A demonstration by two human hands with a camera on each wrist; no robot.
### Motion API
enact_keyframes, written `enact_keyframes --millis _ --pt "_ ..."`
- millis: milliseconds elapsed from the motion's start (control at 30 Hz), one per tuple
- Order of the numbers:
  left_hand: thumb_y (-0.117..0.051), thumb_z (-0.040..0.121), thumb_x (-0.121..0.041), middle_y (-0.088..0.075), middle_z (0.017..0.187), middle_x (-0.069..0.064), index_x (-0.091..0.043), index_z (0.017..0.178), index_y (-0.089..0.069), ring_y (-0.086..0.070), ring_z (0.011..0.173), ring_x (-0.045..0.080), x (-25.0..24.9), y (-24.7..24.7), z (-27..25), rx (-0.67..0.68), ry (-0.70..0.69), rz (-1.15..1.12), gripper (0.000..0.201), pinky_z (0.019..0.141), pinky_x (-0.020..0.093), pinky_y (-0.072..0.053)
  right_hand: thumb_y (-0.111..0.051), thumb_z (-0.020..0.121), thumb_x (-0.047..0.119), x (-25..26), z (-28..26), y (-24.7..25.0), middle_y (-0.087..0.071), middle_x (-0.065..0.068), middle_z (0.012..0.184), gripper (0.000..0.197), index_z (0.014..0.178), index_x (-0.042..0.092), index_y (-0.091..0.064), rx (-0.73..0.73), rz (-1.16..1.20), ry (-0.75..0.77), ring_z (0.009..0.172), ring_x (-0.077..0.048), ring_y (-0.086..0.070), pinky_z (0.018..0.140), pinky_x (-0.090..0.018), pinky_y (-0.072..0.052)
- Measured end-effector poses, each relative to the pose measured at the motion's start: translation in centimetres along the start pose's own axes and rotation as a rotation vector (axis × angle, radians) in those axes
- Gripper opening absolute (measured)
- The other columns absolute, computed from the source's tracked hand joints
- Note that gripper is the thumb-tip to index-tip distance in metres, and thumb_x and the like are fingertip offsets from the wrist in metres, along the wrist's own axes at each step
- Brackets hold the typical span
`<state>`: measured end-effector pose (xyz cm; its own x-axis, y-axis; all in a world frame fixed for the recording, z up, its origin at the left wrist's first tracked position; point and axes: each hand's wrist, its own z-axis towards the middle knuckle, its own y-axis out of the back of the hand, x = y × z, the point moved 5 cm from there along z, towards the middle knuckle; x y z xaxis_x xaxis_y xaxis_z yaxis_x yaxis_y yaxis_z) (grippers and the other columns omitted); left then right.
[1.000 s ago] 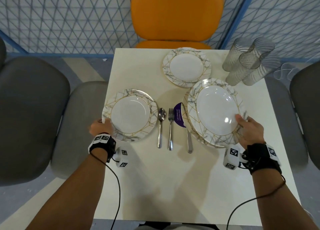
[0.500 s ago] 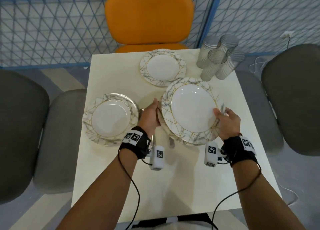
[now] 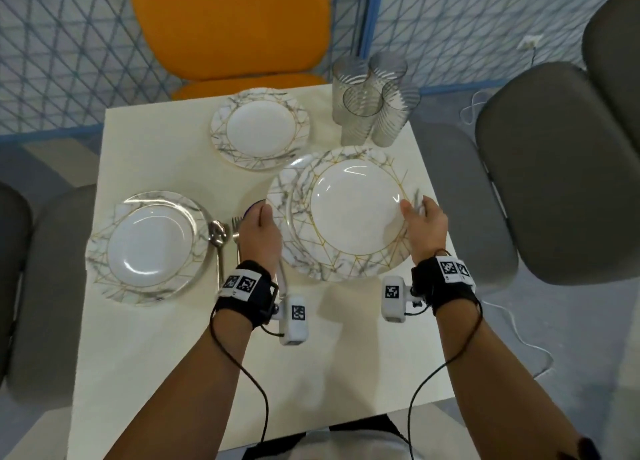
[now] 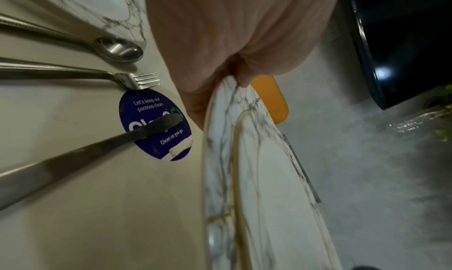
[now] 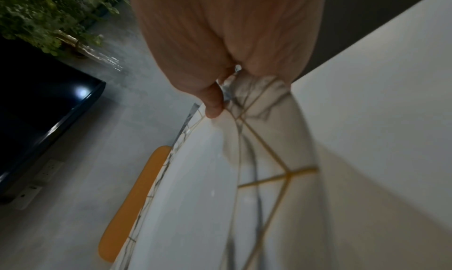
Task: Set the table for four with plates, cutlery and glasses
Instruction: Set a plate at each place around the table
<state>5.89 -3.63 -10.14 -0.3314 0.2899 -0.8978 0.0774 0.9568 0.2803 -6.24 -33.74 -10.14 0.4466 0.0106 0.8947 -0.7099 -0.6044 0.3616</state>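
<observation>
Two marbled, gold-lined plates (image 3: 349, 213) sit stacked and slightly offset at the table's right middle. My left hand (image 3: 264, 218) pinches the stack's left rim, thumb on top, and my right hand (image 3: 414, 211) pinches its right rim. The left wrist view shows the left hand (image 4: 232, 42) gripping the plate edge (image 4: 257, 177) above the table. In the right wrist view the right hand's thumb (image 5: 212, 104) lies on the plate (image 5: 264, 158). A third plate (image 3: 149, 248) lies at the left and a fourth plate (image 3: 258, 130) at the far side.
A spoon (image 3: 218, 237), a fork (image 3: 236, 225) and a knife (image 4: 97, 148) lie between the left plate and the stack, the knife across a blue sticker (image 4: 156, 127). Several clear glasses (image 3: 374, 102) stand at the far right corner. Orange chair (image 3: 232, 23) beyond, grey chair (image 3: 554, 168) right.
My left hand has let go of the left plate and crossed over the cutlery to grip the stack's left rim. The right hand has kept its hold.
</observation>
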Motion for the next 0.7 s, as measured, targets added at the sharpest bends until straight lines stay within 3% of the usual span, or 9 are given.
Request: enact_keyframes --millis 67,133,233,333,500,700 --pt "-0.040 0.108 -0.028 -0.063 0.118 0.028 -0.006 0.118 -0.065 -0.058 0.115 0.046 0.1 0.0 0.6 -0.050 -0.015 0.030 0.035 0.104 0.054 -0.050 -0.062 0.095 0.026 -0.2 1.3 1.4 -0.072 -0.004 0.101 0.017 0.103 0.013 -0.068 0.003 0.072 -0.022 0.095 -0.022 -0.069 0.090 -0.042 -0.058" --pt "-0.038 0.110 -0.023 -0.065 0.112 0.022 -0.005 0.118 -0.064 -0.061 0.112 0.040 -0.2 0.3 1.0 -0.100 -0.027 0.083 0.033 0.102 0.049 -0.050 -0.061 0.095 0.024 -1.0 3.0 2.9 -0.075 -0.006 0.099 0.016 0.101 0.013 -0.071 -0.004 0.124 -0.067 0.094 -0.024 -0.072 0.087 -0.043 -0.060" --pt "-0.035 0.112 -0.020 -0.064 0.122 0.014 -0.005 0.128 -0.062 -0.059 0.116 0.030 -0.7 1.4 1.4 -0.211 -0.032 0.138 0.034 0.102 0.038 -0.047 -0.060 0.095 0.021 -2.4 5.3 4.5 -0.075 -0.005 0.101 0.012 0.095 0.018 -0.072 -0.043 0.139 -0.158 0.096 -0.025 -0.072 0.088 -0.042 -0.060" --pt "-0.035 0.112 -0.019 -0.063 0.130 0.015 -0.006 0.134 -0.060 -0.058 0.121 0.029 -0.9 3.3 1.6 -0.344 -0.030 0.152 0.036 0.102 0.034 -0.045 -0.061 0.093 0.020 -4.0 6.9 5.2 -0.074 -0.005 0.099 0.012 0.085 0.019 -0.069 -0.080 0.092 -0.234 0.097 -0.026 -0.071 0.092 -0.045 -0.058" --pt "-0.036 0.111 -0.019 -0.064 0.133 0.019 0.000 0.134 -0.060 -0.058 0.125 0.034 -0.1 6.7 2.4 -0.468 -0.038 0.140 0.038 0.105 0.036 -0.045 -0.061 0.091 0.028 -6.1 8.2 5.0 -0.072 -0.009 0.097 0.021 0.098 0.011 -0.072 -0.102 -0.087 -0.275 0.095 -0.031 -0.069 0.090 -0.047 -0.058" --pt "-0.035 0.110 -0.019 -0.066 0.124 0.021 0.000 0.127 -0.062 -0.060 0.118 0.037 0.3 8.5 2.1 -0.520 0.002 0.140 0.037 0.099 0.036 -0.046 -0.058 0.094 0.027 -5.8 8.1 4.1 -0.068 -0.009 0.088 0.023 0.094 0.007 -0.069 -0.111 -0.207 -0.249 0.088 -0.031 -0.067 0.085 -0.043 -0.058"
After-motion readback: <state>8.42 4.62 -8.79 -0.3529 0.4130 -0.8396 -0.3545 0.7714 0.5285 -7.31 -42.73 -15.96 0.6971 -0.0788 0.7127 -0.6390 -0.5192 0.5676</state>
